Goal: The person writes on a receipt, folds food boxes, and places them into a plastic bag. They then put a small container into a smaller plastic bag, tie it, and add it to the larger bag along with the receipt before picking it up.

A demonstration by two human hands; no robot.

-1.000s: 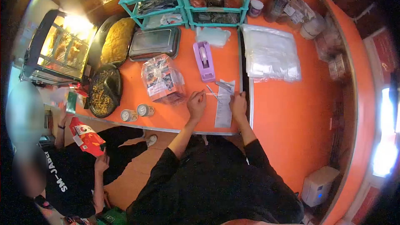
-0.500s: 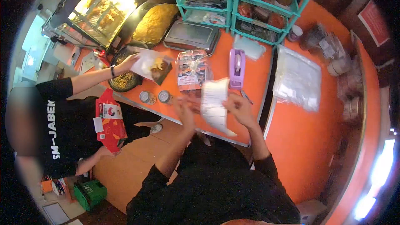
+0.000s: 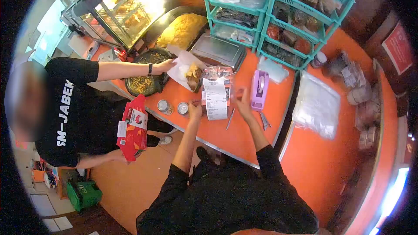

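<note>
Two hands moved — left hand (image 3: 194, 109) pinches receipt (image 3: 215, 99) | right hand (image 3: 242, 101) loose, fingers spread | receipt now forward — near packet (image 3: 216, 75)

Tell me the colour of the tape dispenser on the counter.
The tape dispenser is light purple, seen best in the head view, just beyond the right hand.

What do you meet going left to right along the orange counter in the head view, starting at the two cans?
Cans → left hand → receipt → right hand → tape dispenser → plastic bags
</note>
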